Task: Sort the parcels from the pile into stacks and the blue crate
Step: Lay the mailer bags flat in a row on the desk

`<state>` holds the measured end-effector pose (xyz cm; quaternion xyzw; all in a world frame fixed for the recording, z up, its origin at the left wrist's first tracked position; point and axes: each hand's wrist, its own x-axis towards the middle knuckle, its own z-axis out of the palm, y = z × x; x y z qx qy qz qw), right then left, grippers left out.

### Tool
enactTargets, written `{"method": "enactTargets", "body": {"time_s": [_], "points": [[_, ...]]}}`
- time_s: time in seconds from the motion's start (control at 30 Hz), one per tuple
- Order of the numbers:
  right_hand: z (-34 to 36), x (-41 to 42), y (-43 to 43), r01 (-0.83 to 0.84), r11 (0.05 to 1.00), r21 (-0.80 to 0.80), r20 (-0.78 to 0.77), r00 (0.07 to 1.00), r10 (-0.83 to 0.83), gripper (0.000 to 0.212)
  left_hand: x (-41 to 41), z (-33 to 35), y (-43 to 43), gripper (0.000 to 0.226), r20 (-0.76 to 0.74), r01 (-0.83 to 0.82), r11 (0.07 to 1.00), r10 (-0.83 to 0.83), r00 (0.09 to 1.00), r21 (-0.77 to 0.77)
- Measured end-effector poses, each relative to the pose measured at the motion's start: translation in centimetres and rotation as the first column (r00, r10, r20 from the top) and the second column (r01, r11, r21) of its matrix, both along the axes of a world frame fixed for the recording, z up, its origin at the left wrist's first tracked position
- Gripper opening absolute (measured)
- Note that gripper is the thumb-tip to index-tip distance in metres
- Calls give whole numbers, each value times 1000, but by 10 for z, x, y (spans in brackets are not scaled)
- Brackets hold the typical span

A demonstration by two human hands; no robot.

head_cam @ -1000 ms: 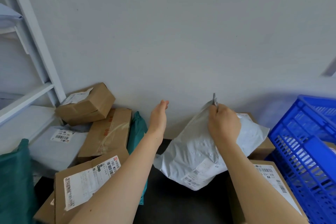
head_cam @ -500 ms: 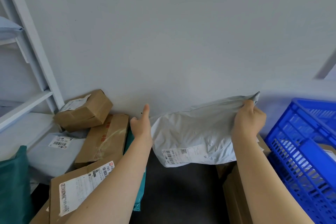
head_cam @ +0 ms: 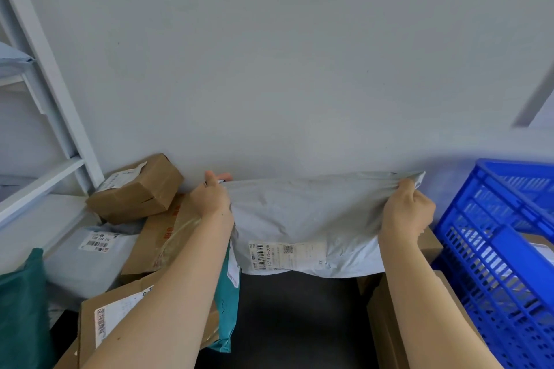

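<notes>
- Far left: white metal shelf frame (head_cam: 45,99) is standing against the wall.
- Pile, left side of the dark surface (head_cam: 296,323):
  - A dark green plastic mailer bag (head_cam: 21,302) is lying outermost.
  - A grey plastic mailer bag with a barcode label (head_cam: 87,260) is lying just beside it.
  - A small brown cardboard box (head_cam: 138,189) is sitting tilted at the wall, overlapping a flat brown cardboard parcel with red print (head_cam: 162,237).
  - A labelled brown cardboard box (head_cam: 99,323) is lying nearest the camera, under the left forearm.
  - A teal plastic mailer (head_cam: 227,308) is lying just right of that box.
- Left hand (head_cam: 211,198) is pinching the top left corner of a pale grey plastic mailer parcel (head_cam: 305,219).
- The parcel is hanging stretched flat between both hands, close to the wall, over the back middle of the dark surface. Its label is facing the camera at lower left. Cannot tell whether its bottom edge is touching the surface.
- Right hand (head_cam: 407,213) is clenching the top right corner, with plastic bunching in the fingers.
- Plain brown cardboard boxes (head_cam: 386,323) are sitting under the right forearm.
- Blue plastic lattice crate (head_cam: 503,249) is standing at the right edge, just beside those boxes.
</notes>
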<state>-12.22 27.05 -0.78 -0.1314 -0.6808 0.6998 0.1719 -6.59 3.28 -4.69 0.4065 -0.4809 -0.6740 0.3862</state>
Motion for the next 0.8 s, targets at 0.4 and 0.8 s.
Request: {"method": "enactTargets", "body": {"time_s": [0.4,0.8], "points": [[7,-1,-2,74,938,-339,109,993,-39,38,4,2,21,46,-75,140,982,-131,989,129],[25,2,-3,98,927,-363,226,974,-15,38,10,1,31,41,17,112,993,-113,993,41]]}}
